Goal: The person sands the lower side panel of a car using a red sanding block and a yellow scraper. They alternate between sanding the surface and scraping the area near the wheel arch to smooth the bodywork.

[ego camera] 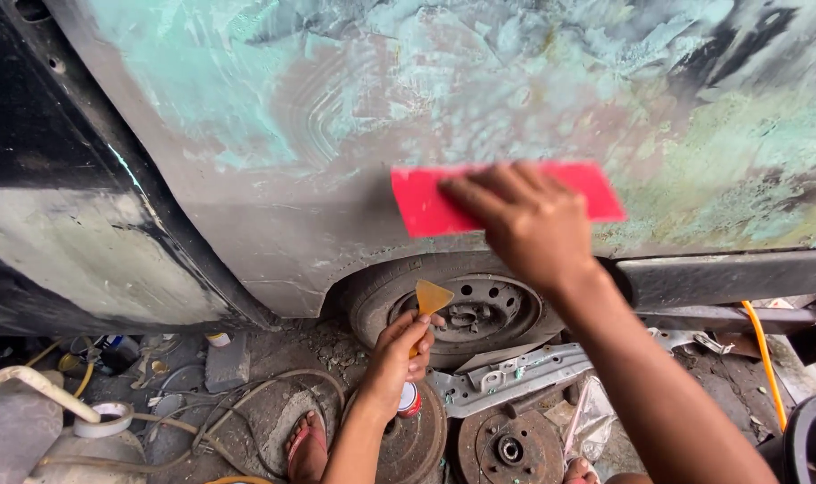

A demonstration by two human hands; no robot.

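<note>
Right hand (pixel 529 224), frame centre: grip pressing a flat red rectangular plastic spreader (pixel 426 208) against the filler-patched grey-green car body panel (pixel 336 108). Left hand (pixel 399 351), lower centre: grip closed on an orange, apparently plastic, scraper (pixel 432 296), before the steel wheel (pixel 484 309).

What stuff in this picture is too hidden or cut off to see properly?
Head view:
- Red spreader: its middle is covered by the right hand.
- Yellow scraper: its handle is hidden inside the left hand.
- Wheel: its top is covered by the car panel.
- Foot in sandal: cut off by the bottom edge.
</note>
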